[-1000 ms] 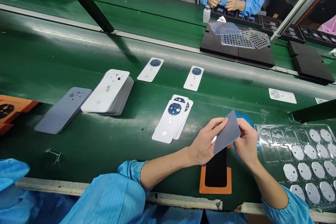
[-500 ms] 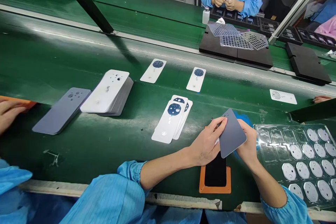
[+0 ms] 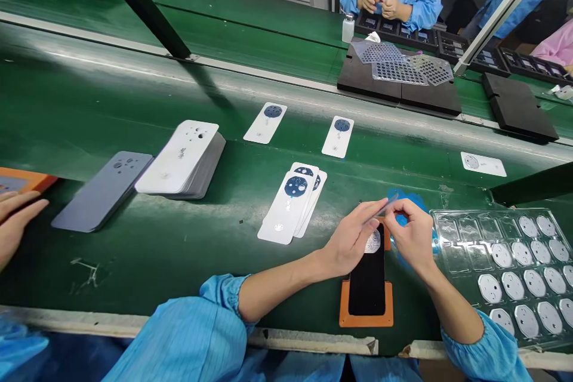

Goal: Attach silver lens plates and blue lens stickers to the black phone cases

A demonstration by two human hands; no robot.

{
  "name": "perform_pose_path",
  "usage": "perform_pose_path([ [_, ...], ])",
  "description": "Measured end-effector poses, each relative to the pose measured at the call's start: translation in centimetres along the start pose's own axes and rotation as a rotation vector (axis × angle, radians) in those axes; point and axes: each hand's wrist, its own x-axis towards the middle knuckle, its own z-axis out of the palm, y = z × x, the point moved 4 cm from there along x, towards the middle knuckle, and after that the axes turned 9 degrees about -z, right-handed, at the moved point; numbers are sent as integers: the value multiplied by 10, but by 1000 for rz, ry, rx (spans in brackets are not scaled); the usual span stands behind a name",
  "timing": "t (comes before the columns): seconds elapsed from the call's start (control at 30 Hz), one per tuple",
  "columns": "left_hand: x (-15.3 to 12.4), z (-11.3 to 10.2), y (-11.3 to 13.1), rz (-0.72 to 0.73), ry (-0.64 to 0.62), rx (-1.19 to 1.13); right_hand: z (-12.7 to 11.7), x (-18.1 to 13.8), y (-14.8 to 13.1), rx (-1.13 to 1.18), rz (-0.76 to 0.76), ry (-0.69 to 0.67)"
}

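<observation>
My left hand and my right hand together pinch a thin grey back panel. It is turned almost flat, so I see it edge-on. Both hands hover just above the top end of an orange jig with a black insert. A round whitish part shows at the top of the insert, partly hidden by my left fingers. Something blue lies behind my right hand.
A fan of white-filmed panels lies left of my hands; a taller stack and a grey panel sit farther left. Single panels ride the belt. A clear tray of round parts is at right. Another person's hand rests at the left edge.
The grey panel has tipped from upright and facing me to nearly flat, and both hands have lowered it towards the jig. The other person's hand at left has come further in.
</observation>
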Motion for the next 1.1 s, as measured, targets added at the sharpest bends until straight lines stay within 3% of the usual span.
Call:
perform_pose_path([
  [0.1,8,-7,-12,-312,84,-253,-7,-1,21,-1,130,27],
  [0.17,14,-15,-17,-442,146,-515,-20,-5,45,-15,267,27],
  [0.3,25,-34,-13,-400,222,-850,-53,-20,95,-250,454,-187],
  [0.4,27,-43,-8,-371,195,-810,-70,-29,109,-578,372,-399],
  [0.5,22,-46,-3,-358,136,-665,-81,-29,95,-797,226,-391],
  [0.63,10,-47,16,-301,32,-234,-84,-21,41,-598,-63,-175],
  [0.7,2,-44,29,-184,-67,48,-75,-21,12,-430,-264,-174],
  [0.8,-16,-32,45,169,-254,488,-55,-33,-15,-296,-559,-257],
  [0.87,-30,-24,44,407,-287,804,-44,-46,-16,-281,-685,-262],
  [0.93,-41,-19,34,549,-258,1044,-37,-59,-8,-297,-758,-248],
  [1.1,-55,-12,8,626,-240,1162,-25,-82,11,-391,-830,-319],
])
